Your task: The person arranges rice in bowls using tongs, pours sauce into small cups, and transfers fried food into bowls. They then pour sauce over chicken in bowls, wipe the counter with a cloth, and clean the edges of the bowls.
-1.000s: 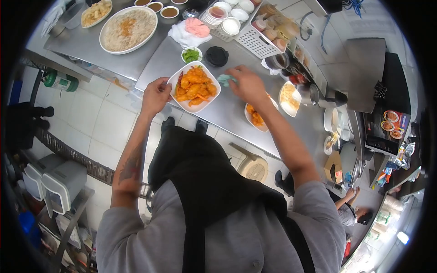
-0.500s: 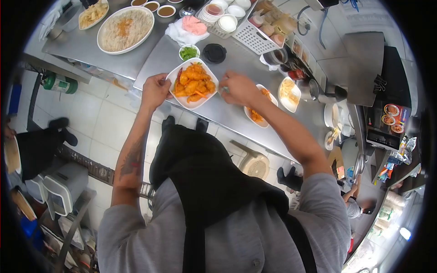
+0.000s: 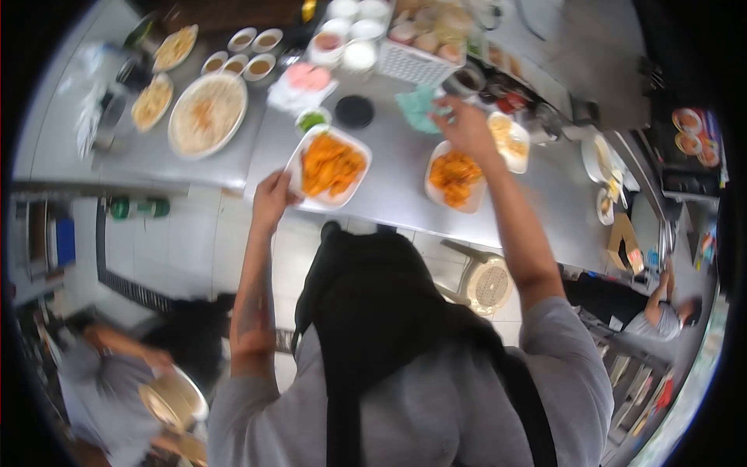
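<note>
2 arms outstretched, left hand [image 3: 272, 196] curled, right hand [image 3: 468, 126] farther forward

One view only, worn on my head. Faces forward and steeply down: my chest and black apron [image 3: 373, 311] fill the lower middle, both arms run up to the steel bench [image 3: 397, 179] across the top. Left hand [image 3: 272, 194] on the white plate [image 3: 323, 204] sits close to centre, right hand [image 3: 467, 128] higher. Bench near, within reach. Wide fisheye, dark corners, slightly blurred.
</note>
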`<state>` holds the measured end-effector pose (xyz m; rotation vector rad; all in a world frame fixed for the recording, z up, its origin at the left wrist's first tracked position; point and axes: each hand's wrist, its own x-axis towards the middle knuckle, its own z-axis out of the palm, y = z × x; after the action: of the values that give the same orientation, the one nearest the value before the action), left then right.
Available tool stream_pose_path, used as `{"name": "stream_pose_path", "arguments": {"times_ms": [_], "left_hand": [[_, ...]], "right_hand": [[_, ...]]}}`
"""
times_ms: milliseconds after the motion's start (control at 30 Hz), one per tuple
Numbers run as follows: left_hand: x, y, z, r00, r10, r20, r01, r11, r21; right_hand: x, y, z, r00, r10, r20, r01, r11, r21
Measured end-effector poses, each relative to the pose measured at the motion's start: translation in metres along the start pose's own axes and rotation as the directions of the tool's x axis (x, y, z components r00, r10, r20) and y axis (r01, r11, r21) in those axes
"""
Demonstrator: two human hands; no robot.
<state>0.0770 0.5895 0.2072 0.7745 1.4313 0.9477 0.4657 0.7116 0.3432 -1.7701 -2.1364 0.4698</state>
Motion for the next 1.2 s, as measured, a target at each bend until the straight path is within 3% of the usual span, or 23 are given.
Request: {"name": "stream_pose_path", "arguments": {"times_ms": [33, 100, 267, 333, 433, 467, 533, 667, 767, 833, 867, 967, 1033, 1067, 1133, 1200], "left_hand": [[0.005, -0.002, 0.0, 0.999, 0.033, 0.038, -0.036, 0.994, 0.099], [0.002, 0.004, 0.005, 0.984, 0.161, 0.075, -0.176, 0.945, 0.278], [-0.025, 0.01, 0.023, 0.991, 0.132, 0.013, -0.132, 0.968, 0.215], [-0.04, 0.018, 0.035, 0.992, 0.127, 0.011, -0.126, 0.962, 0.242], [-0.053, 0.032, 0.068, 0.996, 0.089, -0.03, -0.081, 0.976, 0.203], [-0.054, 0.037, 0.08, 0.996, 0.065, -0.056, -0.053, 0.98, 0.19], [-0.053, 0.047, 0.102, 0.996, 0.033, -0.084, -0.018, 0.984, 0.18], [-0.04, 0.087, 0.15, 0.993, 0.102, -0.051, -0.092, 0.981, 0.171], [-0.031, 0.119, 0.183, 0.983, 0.184, -0.015, -0.179, 0.97, 0.167], [-0.023, 0.132, 0.195, 0.983, 0.184, 0.004, -0.181, 0.966, 0.182], [-0.018, 0.138, 0.201, 0.982, 0.187, 0.036, -0.19, 0.962, 0.198], [-0.007, 0.151, 0.224, 0.978, 0.195, 0.073, -0.205, 0.963, 0.177], [-0.002, 0.157, 0.24, 0.978, 0.183, 0.101, -0.198, 0.966, 0.166], [0.001, 0.158, 0.248, 0.978, 0.184, 0.1, -0.198, 0.966, 0.164], [0.007, 0.161, 0.263, 0.972, 0.187, 0.145, -0.206, 0.969, 0.134], [0.014, 0.164, 0.278, 0.97, 0.179, 0.163, -0.199, 0.974, 0.111]], "right_hand": [[-0.008, 0.012, -0.007, 0.998, 0.025, -0.051, -0.026, 1.0, -0.018], [-0.027, 0.043, -0.019, 0.998, 0.056, -0.001, -0.055, 0.98, 0.192], [-0.004, 0.122, -0.093, 0.889, 0.216, -0.405, -0.167, 0.974, 0.154], [0.017, 0.148, -0.124, 0.841, 0.332, -0.427, -0.303, 0.943, 0.135], [0.063, 0.206, -0.134, 0.851, 0.257, -0.458, -0.271, 0.962, 0.036], [0.081, 0.221, -0.135, 0.849, 0.262, -0.458, -0.274, 0.961, 0.043], [0.115, 0.243, -0.132, 0.947, 0.208, -0.246, -0.281, 0.907, -0.315], [0.172, 0.296, -0.098, 0.948, 0.297, -0.114, -0.314, 0.818, -0.482], [0.193, 0.313, -0.097, 0.962, 0.267, -0.058, -0.239, 0.72, -0.652], [0.167, 0.281, -0.125, 0.982, 0.109, -0.155, -0.181, 0.784, -0.594], [0.159, 0.272, -0.128, 0.983, 0.104, -0.149, -0.173, 0.785, -0.594], [0.151, 0.275, -0.133, 0.985, 0.168, -0.038, -0.159, 0.804, -0.572], [0.16, 0.312, -0.124, 0.98, 0.199, -0.007, -0.189, 0.921, -0.342], [0.16, 0.319, -0.122, 0.98, 0.198, -0.006, -0.188, 0.92, -0.343], [0.16, 0.333, -0.12, 0.941, 0.337, -0.027, -0.338, 0.94, -0.043], [0.156, 0.348, -0.123, 0.94, 0.338, -0.037, -0.339, 0.941, -0.019]]}}
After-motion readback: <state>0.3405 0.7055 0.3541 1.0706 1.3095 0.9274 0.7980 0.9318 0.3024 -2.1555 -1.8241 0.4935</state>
